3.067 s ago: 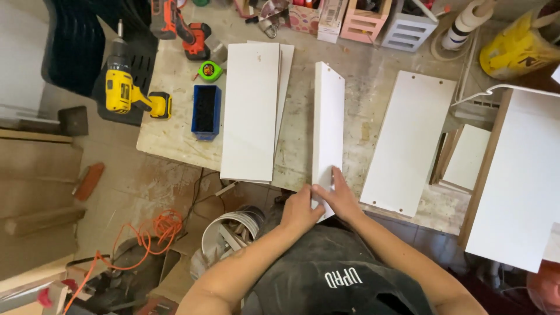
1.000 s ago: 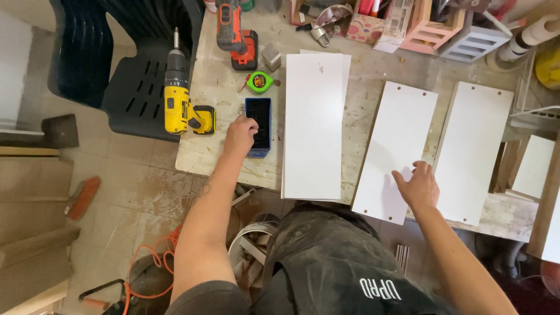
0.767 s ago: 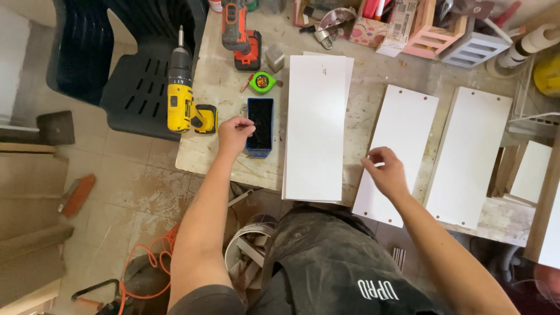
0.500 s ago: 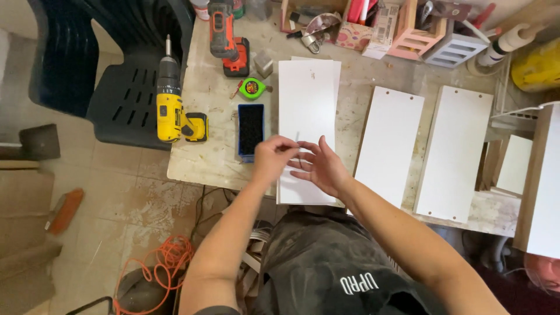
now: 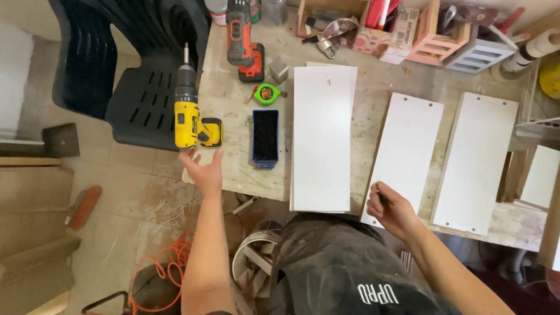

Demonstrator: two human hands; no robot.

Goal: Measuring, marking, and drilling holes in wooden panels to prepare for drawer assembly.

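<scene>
Reaching out spread wide, left hand (image 5: 205,170) sits just below the yellow drill (image 5: 189,116) at the desk's (image 5: 233,105) left edge; right hand (image 5: 392,209), curled, rests on a white panel's (image 5: 405,146) near end.

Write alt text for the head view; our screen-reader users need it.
The left hand reaches for a yellow cordless drill at the workbench edge, while the right hand rests on a white panel. A blue tray lies between.

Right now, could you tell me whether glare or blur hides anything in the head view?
Head view: even, soft light, no harsh glare; the white panels look bright yet keep their edges. The left hand near the yellow drill is sharp, the right hand too.
</scene>
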